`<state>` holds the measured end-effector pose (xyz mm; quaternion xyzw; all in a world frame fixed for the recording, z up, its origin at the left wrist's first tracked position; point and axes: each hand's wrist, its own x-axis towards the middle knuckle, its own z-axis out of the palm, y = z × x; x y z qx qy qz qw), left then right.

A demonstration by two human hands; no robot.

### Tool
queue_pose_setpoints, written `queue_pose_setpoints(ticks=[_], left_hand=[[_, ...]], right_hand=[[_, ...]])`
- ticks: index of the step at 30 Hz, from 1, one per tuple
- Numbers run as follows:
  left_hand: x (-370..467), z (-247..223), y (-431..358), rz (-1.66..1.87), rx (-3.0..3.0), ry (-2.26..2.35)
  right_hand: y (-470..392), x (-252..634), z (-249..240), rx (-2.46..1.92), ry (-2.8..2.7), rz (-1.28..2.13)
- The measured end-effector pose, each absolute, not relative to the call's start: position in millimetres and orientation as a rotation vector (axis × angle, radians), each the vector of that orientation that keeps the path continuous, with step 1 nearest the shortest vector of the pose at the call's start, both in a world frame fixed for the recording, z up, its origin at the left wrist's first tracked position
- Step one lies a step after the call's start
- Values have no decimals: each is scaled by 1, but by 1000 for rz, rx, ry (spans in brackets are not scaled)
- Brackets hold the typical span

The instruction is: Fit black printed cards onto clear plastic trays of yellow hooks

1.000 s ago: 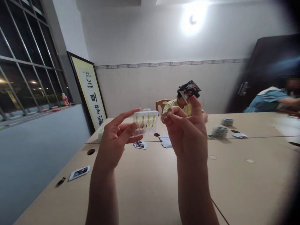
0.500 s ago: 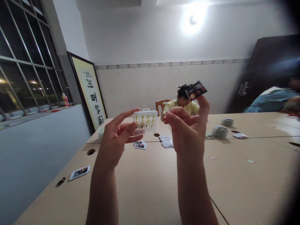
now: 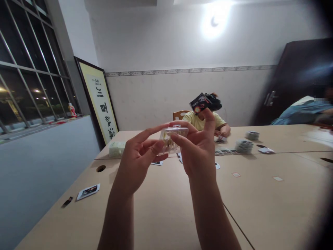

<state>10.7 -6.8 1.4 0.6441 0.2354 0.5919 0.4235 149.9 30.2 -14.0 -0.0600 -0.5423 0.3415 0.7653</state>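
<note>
A small clear plastic case with yellowish lures and hooks inside is held up above the table, its hang tab at the top. My left hand grips its left side between thumb and fingers. On the right side, the thumb and fingers of my right hand touch the case, the thumb across its front. A dark printed card sticks up at the raised fingertip of my right hand.
Stacks of packs stand at the right back of the table. White boxes are at left. A printed card lies at front left. Across sits a person in yellow; another person leans at far right.
My right hand has moved left with the dark card and now touches the case. The case has shifted slightly right and down. The person across has moved their head and hands.
</note>
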Motion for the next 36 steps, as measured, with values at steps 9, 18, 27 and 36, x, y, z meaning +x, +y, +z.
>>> queue_pose_setpoints(ticks=[9,18,27,36], left_hand=[[18,2,-14,1515,1656,691],[21,3,-16,1493,1658,690],[19,3,-16,1477,1656,660],[19,3,-17,1481,1655,692]], right_hand=[[25,149,-11,-150,-1121,710],[23,147,-7,-142,-1023,737],[24,150,-10,-194,-1138,661],[24,147,-9,-178,-1107,614]])
